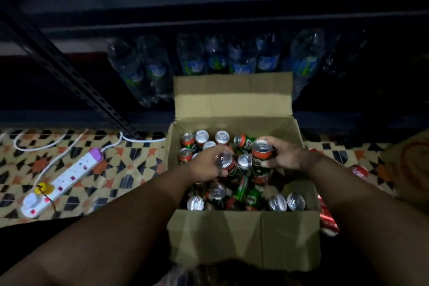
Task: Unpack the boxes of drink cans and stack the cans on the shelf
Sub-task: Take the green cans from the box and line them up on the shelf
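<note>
Gripping one can apiece, the left hand [209, 162] is holding a can [224, 162] and the right hand [282, 157] is clasping another can [262, 150], both just above the open box [241, 237]. Many cans [232, 195] are waiting beneath both grips; the shelf [209, 16] beyond is showing none, so unpacking appears early.

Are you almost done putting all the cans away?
Not nearly. The cardboard box is open, which is done. The left hand and the right hand each grip one can over it. Many cans remain inside, and none shows on the dark shelf yet.
</note>
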